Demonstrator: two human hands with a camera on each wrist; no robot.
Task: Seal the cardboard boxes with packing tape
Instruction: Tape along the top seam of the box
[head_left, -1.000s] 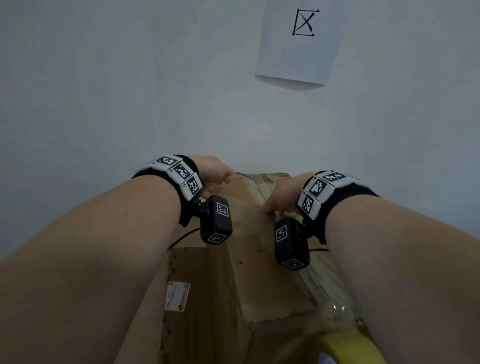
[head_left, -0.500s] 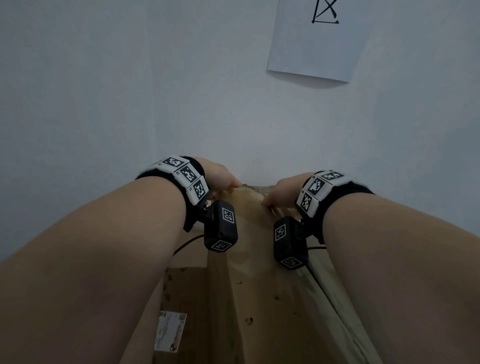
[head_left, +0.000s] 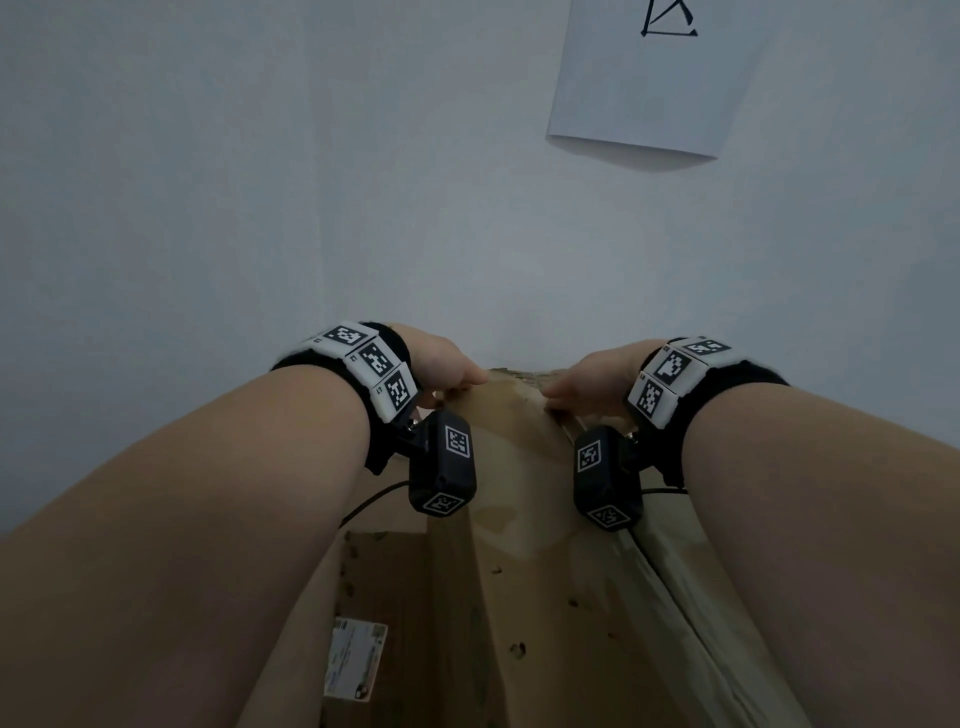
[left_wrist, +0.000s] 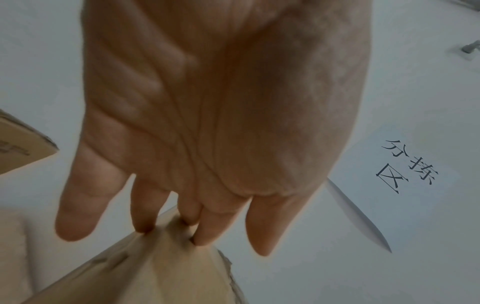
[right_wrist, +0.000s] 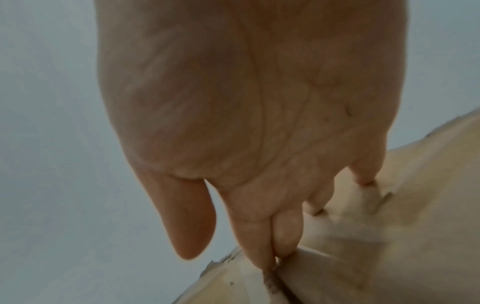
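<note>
Hands have slid to the far end of the cardboard box (head_left: 519, 519) since a second ago: left hand (head_left: 441, 364) and right hand (head_left: 587, 376) press its top edge with straightish fingers (left_wrist: 141, 207), probably smoothing tape there; the roll has left view.

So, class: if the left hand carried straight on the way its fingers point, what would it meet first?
The left hand already has fingertips touching the far edge of the cardboard box. Pushing on, it would likely reach the white wall just behind; depth is unclear.
</note>
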